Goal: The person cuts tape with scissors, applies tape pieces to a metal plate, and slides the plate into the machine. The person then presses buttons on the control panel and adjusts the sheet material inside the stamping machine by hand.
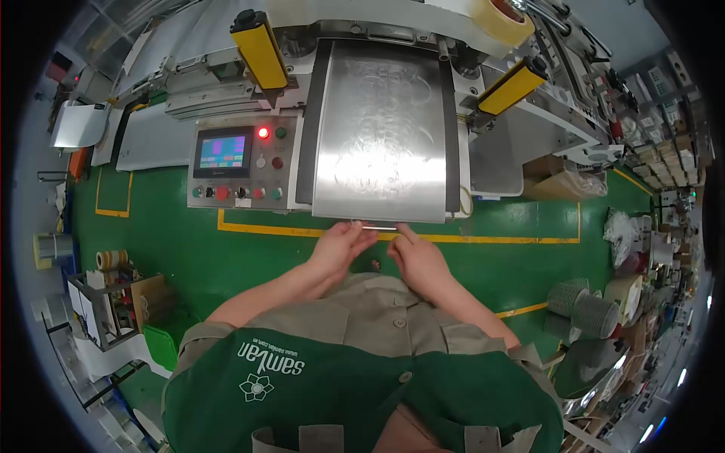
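A thin, pale metallic strip (379, 228) spans the gap between my two hands, just off the near edge of the machine's metal plate (381, 136). Its exact kind does not show. My left hand (343, 248) pinches one end with thumb and fingers. At the other end, the closed fingers of my right hand (417, 257) grip it. The plate is flat and shiny, with swirling smear marks across its surface, and lies between two dark side strips.
Left of the plate, a control panel (242, 162) has a lit screen and a glowing red lamp. Two yellow posts (260, 53) (513, 87) flank the machine bed. Yellow lines mark the green floor (264, 257). Spools of material (593, 311) stand at right; a green bin (168, 343) sits at left.
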